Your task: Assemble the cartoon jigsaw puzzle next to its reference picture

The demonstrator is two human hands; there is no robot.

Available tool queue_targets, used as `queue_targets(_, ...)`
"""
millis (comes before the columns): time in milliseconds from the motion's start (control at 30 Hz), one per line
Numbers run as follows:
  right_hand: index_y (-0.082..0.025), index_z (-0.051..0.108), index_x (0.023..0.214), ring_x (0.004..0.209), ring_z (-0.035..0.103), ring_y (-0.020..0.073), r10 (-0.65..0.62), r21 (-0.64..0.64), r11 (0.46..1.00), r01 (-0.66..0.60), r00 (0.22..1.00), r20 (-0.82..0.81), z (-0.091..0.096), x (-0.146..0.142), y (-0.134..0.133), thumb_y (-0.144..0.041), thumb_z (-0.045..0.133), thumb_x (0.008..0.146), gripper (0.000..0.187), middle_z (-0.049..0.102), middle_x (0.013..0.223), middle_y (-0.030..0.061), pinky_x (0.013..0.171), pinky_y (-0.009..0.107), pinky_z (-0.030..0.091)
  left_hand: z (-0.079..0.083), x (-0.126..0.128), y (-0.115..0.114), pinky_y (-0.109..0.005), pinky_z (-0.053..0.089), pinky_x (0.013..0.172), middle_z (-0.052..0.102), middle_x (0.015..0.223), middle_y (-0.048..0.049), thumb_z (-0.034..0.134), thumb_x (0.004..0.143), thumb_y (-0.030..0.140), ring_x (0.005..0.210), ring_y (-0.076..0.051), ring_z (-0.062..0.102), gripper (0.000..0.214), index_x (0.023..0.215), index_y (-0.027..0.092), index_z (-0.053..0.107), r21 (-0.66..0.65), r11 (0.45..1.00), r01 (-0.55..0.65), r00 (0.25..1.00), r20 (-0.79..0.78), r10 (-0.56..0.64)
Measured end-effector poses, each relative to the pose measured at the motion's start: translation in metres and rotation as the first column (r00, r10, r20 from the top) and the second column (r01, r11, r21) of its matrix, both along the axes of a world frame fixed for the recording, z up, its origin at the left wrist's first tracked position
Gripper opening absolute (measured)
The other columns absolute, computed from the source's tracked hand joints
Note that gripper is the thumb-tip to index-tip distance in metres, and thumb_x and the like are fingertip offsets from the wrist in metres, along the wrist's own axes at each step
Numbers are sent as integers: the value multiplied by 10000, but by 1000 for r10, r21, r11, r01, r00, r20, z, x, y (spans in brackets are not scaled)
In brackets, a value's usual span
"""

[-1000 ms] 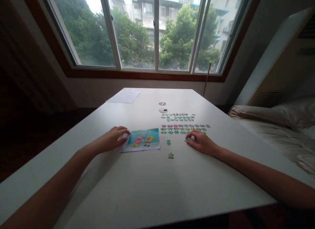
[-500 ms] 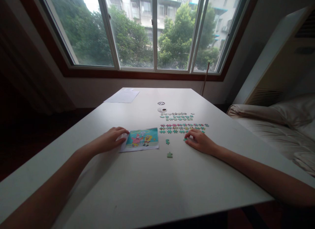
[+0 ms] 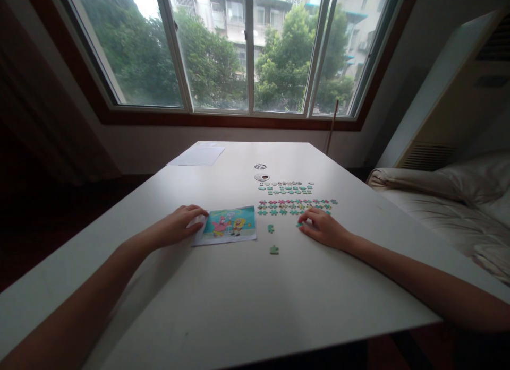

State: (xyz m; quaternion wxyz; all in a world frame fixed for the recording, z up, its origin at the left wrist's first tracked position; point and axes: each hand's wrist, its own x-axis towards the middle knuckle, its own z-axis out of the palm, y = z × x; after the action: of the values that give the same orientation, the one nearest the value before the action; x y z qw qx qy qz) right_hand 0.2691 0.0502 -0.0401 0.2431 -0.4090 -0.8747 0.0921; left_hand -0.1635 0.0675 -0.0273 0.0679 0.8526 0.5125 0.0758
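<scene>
My left hand (image 3: 179, 225) is at the left edge of a printed cartoon picture sheet (image 3: 229, 224), its thumb and fingers closed on that side. The sheet lies on the white table and shows a pink starfish and a yellow sponge figure on blue. My right hand (image 3: 321, 229) rests on the table with thumb and index finger around a small green puzzle piece (image 3: 299, 225), mostly hidden by the fingertips. Between the hands lie two loose pieces, a teal one (image 3: 271, 229) and a green one (image 3: 274, 250). Just beyond my right hand are rows of puzzle pieces (image 3: 283, 212).
Farther back are more rows of pieces (image 3: 290, 191) and two round table inserts (image 3: 262, 177). White paper (image 3: 197, 156) lies at the table's far left corner. A window (image 3: 251, 57) is beyond the table (image 3: 223, 301), and a covered sofa (image 3: 430, 189) stands at right.
</scene>
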Motion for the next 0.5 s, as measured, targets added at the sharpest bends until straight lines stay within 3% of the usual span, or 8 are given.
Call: queue_targets(500, -194, 608, 889, 807, 543, 173, -6, -3, 1000, 6, 1000, -1, 0, 0, 0, -283, 545, 807, 136, 588, 897, 63, 731, 302, 436, 3, 3, -1, -328, 400, 909, 588, 1121, -89, 395, 828, 451, 1045, -247, 521, 421, 1098, 197, 592, -1, 1000, -1, 1000, 15, 2)
